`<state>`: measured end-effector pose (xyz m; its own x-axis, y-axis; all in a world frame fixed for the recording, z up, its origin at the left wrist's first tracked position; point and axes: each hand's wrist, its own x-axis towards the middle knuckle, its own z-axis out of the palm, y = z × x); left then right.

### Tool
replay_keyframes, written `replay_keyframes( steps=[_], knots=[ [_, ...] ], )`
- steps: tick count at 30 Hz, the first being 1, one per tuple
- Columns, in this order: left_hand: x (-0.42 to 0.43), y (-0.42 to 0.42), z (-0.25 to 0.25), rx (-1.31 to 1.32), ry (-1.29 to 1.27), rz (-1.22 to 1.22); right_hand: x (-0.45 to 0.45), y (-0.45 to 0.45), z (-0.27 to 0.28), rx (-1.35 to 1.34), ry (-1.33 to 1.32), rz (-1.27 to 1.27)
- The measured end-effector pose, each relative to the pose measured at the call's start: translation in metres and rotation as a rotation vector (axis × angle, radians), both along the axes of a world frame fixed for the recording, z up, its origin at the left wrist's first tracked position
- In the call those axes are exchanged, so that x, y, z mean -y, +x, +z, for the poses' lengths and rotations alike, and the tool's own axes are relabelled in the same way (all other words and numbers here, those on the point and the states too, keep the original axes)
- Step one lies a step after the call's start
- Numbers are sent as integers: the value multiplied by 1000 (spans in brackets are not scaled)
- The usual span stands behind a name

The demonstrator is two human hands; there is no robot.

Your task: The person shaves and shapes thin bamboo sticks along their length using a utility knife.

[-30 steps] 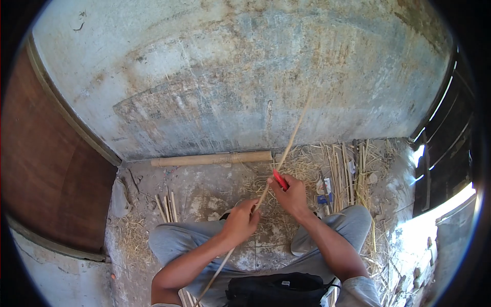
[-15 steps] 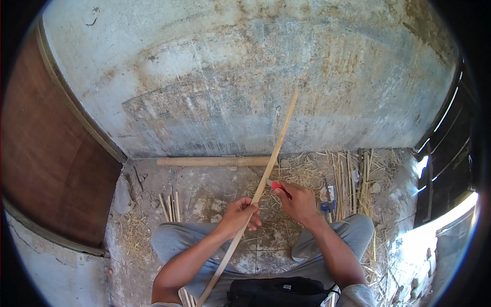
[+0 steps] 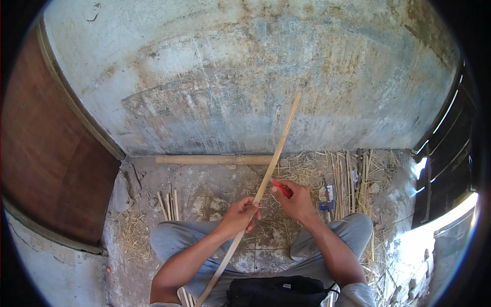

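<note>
A long pale bamboo strip [image 3: 280, 146] slants from my lap up toward the wall, its far end raised. My left hand [image 3: 238, 216] is closed around the strip at its middle, just in front of my crossed legs. In my right hand [image 3: 298, 203] is a small red-handled knife [image 3: 282, 188], gripped with the thumb along the handle. The knife's front end is at the strip's right side, a little beyond my left hand. I cannot tell whether its blade touches the strip.
A bamboo pole [image 3: 202, 160] lies along the foot of the stained wall [image 3: 245, 82]. Many thin sticks [image 3: 350, 184] and shavings [image 3: 302, 174] are on the floor at the right, with a blue packet [image 3: 326, 205]. More sticks [image 3: 170, 205] and a plastic bag [image 3: 121, 193] are left. A black bag [image 3: 276, 292] rests on my lap.
My right hand with the knife has shifted slightly right and tilted. The strip's far end has moved slightly right; my left hand stays at nearly the same place.
</note>
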<state>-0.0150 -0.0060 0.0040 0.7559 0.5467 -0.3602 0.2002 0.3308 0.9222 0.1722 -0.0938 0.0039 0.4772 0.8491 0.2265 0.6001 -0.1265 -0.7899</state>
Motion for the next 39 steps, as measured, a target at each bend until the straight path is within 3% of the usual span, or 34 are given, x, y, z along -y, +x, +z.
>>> replay_keyframes(
  steps=[2,6,8,16,18,21,23,29,39],
  knots=[
    [-1,0,-3,15,-15,-4,-2,-1,-8,-111,-148,9],
    [1,1,1,59,-61,-46,-5,-6,-15,-298,-154,69],
    [3,0,4,57,-67,-81,-10,-8,-23,-525,116,119],
    [16,1,0,12,41,-101,-7,1,-23,-612,25,82],
    [15,-4,-6,-84,25,-219,-7,6,-22,-612,26,72],
    [20,-9,-4,-166,-70,-219,-4,10,-15,-535,-22,50],
    [20,-10,-5,-129,-127,-193,-2,9,-10,-347,-124,55],
    [17,-9,3,-16,-196,-100,30,-13,24,-91,-28,147],
    [13,-10,-4,137,-189,-122,40,-25,15,43,81,291]
  ],
)
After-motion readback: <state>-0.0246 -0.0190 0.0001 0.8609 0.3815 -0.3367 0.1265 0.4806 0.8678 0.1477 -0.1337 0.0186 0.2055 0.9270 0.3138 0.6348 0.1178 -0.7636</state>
